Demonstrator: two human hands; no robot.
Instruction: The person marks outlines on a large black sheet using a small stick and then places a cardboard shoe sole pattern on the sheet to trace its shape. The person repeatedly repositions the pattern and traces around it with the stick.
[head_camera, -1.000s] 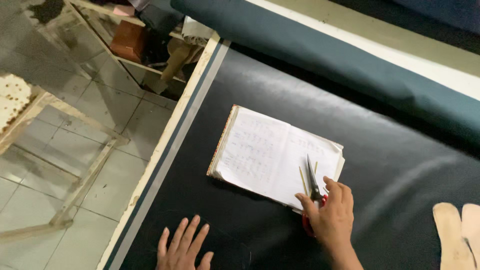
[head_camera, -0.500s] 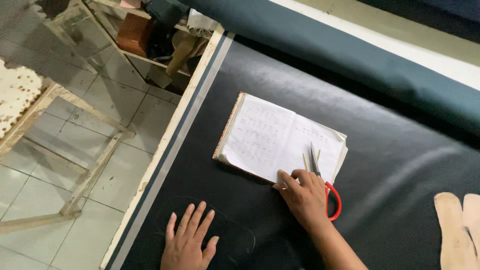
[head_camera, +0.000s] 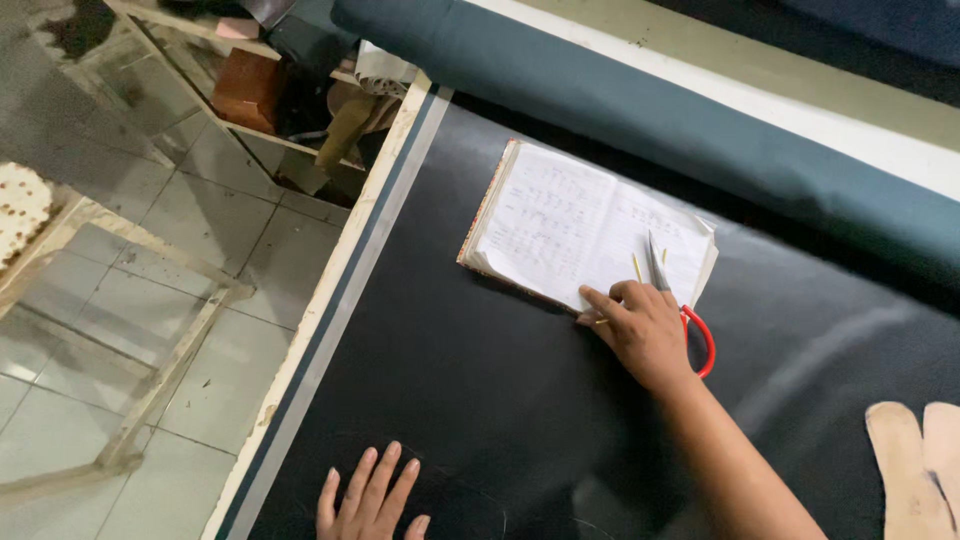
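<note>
Red-looped scissors (head_camera: 690, 320) under right hand (head_camera: 645, 330) on papery notebook (head_camera: 585, 235).

My right hand (head_camera: 642, 330) lies palm down, forearm running back toward the lower right, index finger stretched forward and the other fingers curled loosely. My left hand (head_camera: 368, 497) rests flat at the bottom edge, fingers spread and pointing forward, holding nothing.
</note>
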